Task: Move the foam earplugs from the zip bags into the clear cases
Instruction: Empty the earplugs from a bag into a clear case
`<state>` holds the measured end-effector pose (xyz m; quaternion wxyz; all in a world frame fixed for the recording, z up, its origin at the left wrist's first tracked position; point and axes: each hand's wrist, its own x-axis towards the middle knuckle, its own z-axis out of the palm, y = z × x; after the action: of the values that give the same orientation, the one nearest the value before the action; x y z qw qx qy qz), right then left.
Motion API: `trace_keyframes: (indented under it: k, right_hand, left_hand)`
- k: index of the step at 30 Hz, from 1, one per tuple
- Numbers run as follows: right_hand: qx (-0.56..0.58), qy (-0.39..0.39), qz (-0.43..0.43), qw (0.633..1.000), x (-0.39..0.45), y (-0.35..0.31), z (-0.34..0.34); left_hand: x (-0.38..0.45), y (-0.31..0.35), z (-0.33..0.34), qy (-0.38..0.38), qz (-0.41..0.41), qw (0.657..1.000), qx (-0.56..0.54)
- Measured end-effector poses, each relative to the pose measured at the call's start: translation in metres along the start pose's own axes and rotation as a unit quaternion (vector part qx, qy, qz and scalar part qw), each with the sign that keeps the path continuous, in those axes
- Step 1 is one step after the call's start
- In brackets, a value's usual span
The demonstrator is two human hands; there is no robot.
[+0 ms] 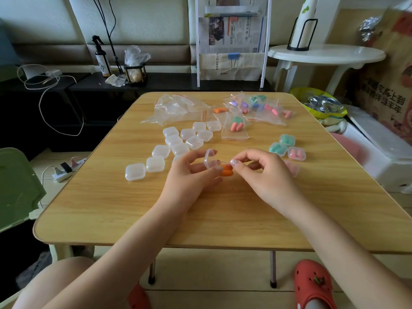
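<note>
Head view, wooden table. Left hand holds an open clear case above the tabletop, its lid tilted up; fingers curl loosely round the case. Two orange earplugs sit at the case's lower half, side by side. Right hand has thumb and forefinger pinched together at the orange earplugs; whether they actually grip one I cannot tell. Remaining right fingers are loosely bent.

Closed empty cases lie scattered left of centre, some touching each other. Filled cases, two green and one pink, sit to the right of the hands; another pink one is partly hidden behind the right hand. Emptied zip bags are piled at the far edge. Zip bags holding earplugs (purple, green, pink, orange) lie at far right; one bag with green and pink plugs lies nearer.
</note>
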<state>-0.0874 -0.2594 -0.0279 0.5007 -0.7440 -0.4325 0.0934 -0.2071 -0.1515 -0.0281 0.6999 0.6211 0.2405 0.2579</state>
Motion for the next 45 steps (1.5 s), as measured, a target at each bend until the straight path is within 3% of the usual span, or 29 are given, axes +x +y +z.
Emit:
trace_keyframes:
  k: [3, 6, 9, 14, 18, 22, 28, 32, 36, 42, 45]
  right_hand:
    - [0.036, 0.005, 0.002, 0.999, 0.002, 0.0, -0.001]
    - [0.066, -0.118, -0.019, 0.991, 0.002, -0.001, -0.009]
    - [-0.037, -0.206, -0.066, 0.976, -0.001, -0.001, -0.013]
    - [-0.15, -0.122, -0.132, 0.972, -0.001, 0.004, -0.006]
    - [-0.162, -0.047, -0.175, 0.97, 0.0, 0.005, -0.008]
    - [-0.151, -0.032, -0.172, 0.973, 0.0, 0.008, -0.003]
    - [-0.14, 0.001, -0.182, 0.973, 0.001, 0.015, 0.004]
    - [-0.139, -0.019, -0.167, 0.976, 0.002, 0.015, 0.0]
    - [-0.212, 0.026, -0.159, 0.964, 0.021, 0.019, -0.012]
    - [-0.233, 0.192, -0.061, 0.951, 0.059, 0.046, -0.061]
    - [-0.241, 0.23, -0.006, 0.943, 0.062, 0.069, -0.082]
  left_hand:
    - [0.001, 0.001, 0.0, -0.002, -0.014, 0.999, -0.03]
    - [0.003, 0.003, 0.0, -0.015, -0.05, 0.995, -0.084]
    - [0.006, 0.006, 0.0, -0.033, -0.085, 0.988, -0.123]
    - [0.004, 0.005, 0.0, -0.079, -0.091, 0.991, -0.064]
    - [0.004, 0.004, -0.001, -0.097, -0.098, 0.987, -0.077]
    - [-0.001, 0.003, 0.004, -0.138, -0.061, 0.988, 0.011]
    - [-0.001, 0.003, 0.006, -0.134, -0.032, 0.989, 0.06]
    - [0.0, 0.001, 0.006, -0.109, -0.024, 0.991, 0.071]
    - [0.003, -0.006, 0.005, -0.043, -0.023, 0.994, 0.101]
    - [0.001, -0.003, 0.006, -0.044, -0.02, 0.991, 0.126]
    - [0.001, -0.002, 0.005, -0.048, -0.008, 0.987, 0.155]
